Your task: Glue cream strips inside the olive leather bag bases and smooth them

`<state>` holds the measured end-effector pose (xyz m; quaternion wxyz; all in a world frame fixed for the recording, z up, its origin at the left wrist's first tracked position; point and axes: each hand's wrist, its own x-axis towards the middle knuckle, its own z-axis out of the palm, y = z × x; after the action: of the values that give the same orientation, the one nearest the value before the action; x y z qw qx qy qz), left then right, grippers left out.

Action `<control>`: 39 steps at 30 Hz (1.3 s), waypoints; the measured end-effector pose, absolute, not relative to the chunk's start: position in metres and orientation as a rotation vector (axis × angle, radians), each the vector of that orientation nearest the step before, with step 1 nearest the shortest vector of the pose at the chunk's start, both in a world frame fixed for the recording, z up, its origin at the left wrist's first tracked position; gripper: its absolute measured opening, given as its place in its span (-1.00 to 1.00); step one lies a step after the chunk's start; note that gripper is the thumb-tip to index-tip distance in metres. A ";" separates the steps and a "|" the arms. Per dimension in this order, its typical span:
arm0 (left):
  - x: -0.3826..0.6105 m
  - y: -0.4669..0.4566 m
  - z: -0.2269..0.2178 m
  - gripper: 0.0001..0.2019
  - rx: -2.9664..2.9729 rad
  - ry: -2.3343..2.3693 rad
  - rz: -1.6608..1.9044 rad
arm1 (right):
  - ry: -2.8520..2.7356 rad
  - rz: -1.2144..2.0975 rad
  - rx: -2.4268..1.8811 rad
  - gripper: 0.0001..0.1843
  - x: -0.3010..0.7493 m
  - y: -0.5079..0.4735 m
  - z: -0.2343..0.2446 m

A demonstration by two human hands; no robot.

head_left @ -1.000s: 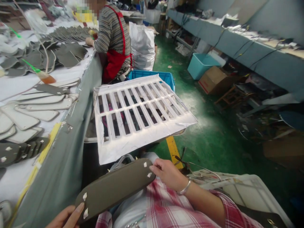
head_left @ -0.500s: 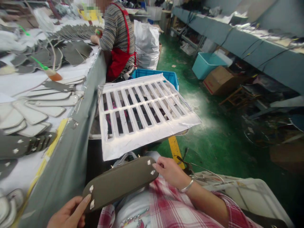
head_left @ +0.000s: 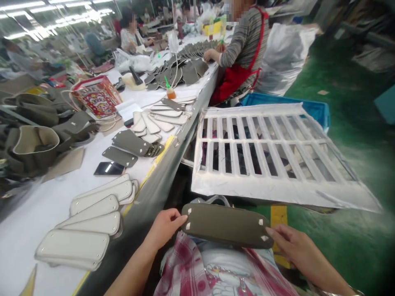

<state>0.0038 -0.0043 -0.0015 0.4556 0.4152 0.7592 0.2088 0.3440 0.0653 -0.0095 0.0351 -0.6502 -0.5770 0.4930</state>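
I hold a long olive-grey bag base panel (head_left: 226, 225) with small white tabs at its corners, level above my lap. My left hand (head_left: 165, 226) pinches its left end with curled fingers. My right hand (head_left: 293, 246) grips its right end from below, fingers stretched along the edge. On the white worktable (head_left: 46, 205) to my left lie white panels (head_left: 89, 224) of the same shape, and further back a stack of olive-grey ones (head_left: 134, 144).
A white slatted grid (head_left: 271, 156) rests over a blue crate (head_left: 286, 105) just ahead. A black phone (head_left: 108, 168) and a glue bottle (head_left: 169, 91) lie on the table. A person in a red apron (head_left: 240, 53) works further along. Green floor lies to the right.
My view has swung left toward the worktable. The panel has levelled out and sits more to the right, with my left hand risen to pinch its end.
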 end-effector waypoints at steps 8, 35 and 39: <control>-0.001 0.001 -0.002 -0.64 1.148 1.823 0.557 | -1.618 1.629 -2.033 -0.54 0.335 0.064 0.001; 0.182 0.068 -0.028 -0.23 2.401 1.261 0.301 | -2.091 1.218 -1.824 -0.74 0.364 0.077 0.007; 0.185 0.069 -0.024 -0.31 2.355 1.266 0.324 | -2.113 1.246 -1.810 -0.75 0.368 0.079 0.006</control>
<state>0.1847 0.0686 -0.0241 0.2222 0.8525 0.4584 0.1174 0.3678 0.0788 0.0058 0.0466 -0.5931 -0.6924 0.4082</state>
